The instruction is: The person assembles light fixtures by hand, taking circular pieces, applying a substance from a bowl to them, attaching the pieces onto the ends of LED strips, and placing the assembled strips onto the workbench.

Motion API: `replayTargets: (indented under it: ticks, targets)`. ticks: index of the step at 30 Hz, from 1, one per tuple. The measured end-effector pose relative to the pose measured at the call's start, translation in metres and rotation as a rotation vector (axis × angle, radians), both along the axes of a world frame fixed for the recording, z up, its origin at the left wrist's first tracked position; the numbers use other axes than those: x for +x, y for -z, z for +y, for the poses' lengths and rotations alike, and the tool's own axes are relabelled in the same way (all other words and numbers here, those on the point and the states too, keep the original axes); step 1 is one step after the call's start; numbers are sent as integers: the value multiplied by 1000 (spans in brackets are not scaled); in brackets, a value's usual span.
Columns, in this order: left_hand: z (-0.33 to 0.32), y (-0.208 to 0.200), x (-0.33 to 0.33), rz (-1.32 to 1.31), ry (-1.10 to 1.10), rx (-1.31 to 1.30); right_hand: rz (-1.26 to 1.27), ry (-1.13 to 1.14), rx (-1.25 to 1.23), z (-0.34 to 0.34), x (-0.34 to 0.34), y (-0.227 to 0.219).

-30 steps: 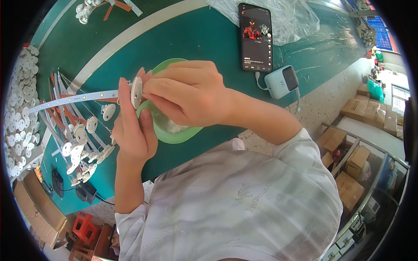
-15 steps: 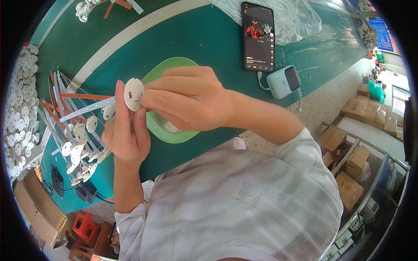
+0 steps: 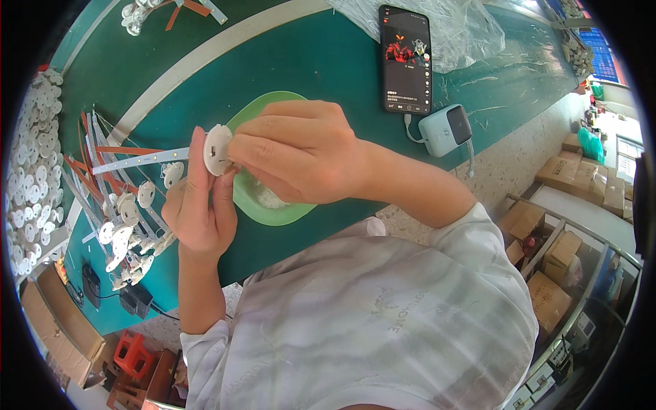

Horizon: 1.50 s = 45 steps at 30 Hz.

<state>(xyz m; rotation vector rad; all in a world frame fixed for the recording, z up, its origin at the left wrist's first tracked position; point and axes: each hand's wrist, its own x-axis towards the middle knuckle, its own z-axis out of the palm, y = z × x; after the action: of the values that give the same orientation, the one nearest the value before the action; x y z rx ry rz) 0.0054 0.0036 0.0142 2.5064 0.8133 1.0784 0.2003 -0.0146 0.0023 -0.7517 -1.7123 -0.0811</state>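
A round white disc with small slots in its face stands on edge between my hands. My left hand grips it between thumb and fingers from the left. A narrow white LED strip sticks out leftward behind those fingers; its join to the disc is hidden. My right hand is closed, fingertips pinched at the disc's right edge; anything inside the pinch is too small to make out. Beneath the right hand is a light-green bowl holding small white pieces.
Left on the green table lies a tangle of white discs with strips. Beyond it is a heap of white discs. A phone is cabled to a power bank, near clear plastic film. Cardboard boxes stand right.
The disc and my left fingers have shifted slightly right. The strip has swung to a more level angle. My right hand stays pinched at the disc's edge.
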Motion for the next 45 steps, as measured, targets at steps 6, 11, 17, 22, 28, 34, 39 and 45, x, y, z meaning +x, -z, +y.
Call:
replayTargets:
  ticks: [6,11,17,22,28,34,39,45]
  targets:
    - [1,-1,2,-37,-14,64,8,-7,56,1,-2,1]
    - [0,-1,2,-61,12,52,33,-22,69,-1,-4,4]
    - [0,-1,4,-41,19,47,-95,41,75,0,-3,6]
    - [-5,-2,2,73,38,13,-170,22,-24,-6,-2,6]
    - [-6,3,9,19,17,61,-195,62,-65,-7,-2,7]
    - [-2,1,5,45,-72,-3,-120,-51,-98,5,-3,9]
    - [4,1,0,-124,-128,-18,-92,21,-61,1,1,0]
    - [10,-23,-15,-304,-236,-258,-25,52,-39,5,6,2]
